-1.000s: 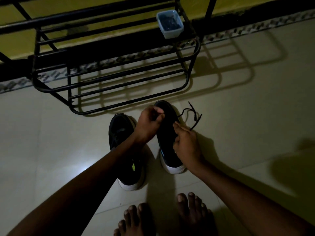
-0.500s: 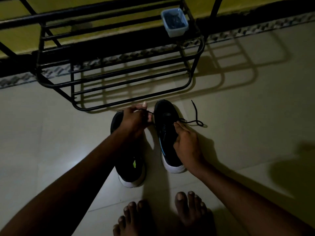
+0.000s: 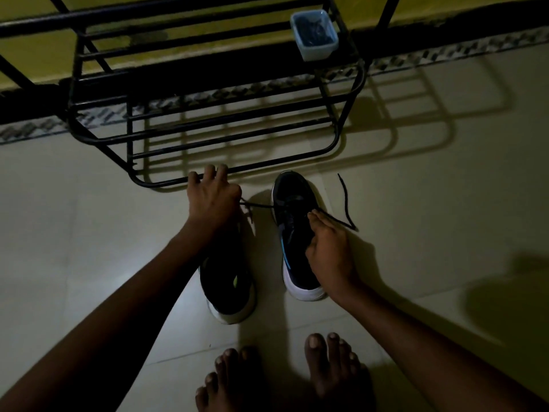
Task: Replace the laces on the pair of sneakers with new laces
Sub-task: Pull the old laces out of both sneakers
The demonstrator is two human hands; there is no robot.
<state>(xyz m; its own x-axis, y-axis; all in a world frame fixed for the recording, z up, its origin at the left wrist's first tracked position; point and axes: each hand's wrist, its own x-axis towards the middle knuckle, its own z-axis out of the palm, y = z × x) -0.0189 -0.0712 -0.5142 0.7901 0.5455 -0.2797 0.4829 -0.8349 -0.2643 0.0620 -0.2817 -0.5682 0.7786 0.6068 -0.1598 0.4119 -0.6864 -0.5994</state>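
Head view, angled down onto pale floor tile in dim light. 2 black sneakers with white soles side by side, toes toward a black metal shoe rack.

Left sneaker largely hidden under the left wrist and forearm, only the heel half showing. Right sneaker beside it, parted from it by a strip of tile, with a blue stripe along its inner side.

Left hand over the toe end of the left sneaker, close to the rack's lowest front bar. Pinching 1 end of the black lace at the thumb side of the hand, with 3 fingers spread and raised. Lace drawn taut from that pinch rightward across the gap to the front eyelets of the right sneaker.

Right hand clasped round the outer side of the right sneaker, fingertips pressing on the lacing area where the lace comes out. Other end of the lace running from those fingertips out to the right, loose on the tile, bent sharply and pointing back toward the rack.

Small pale plastic container on an upper shelf of the rack, at its right end, contents too dark to tell.

2 bare feet at the bottom edge, left foot and right foot, behind the sneakers' heels.
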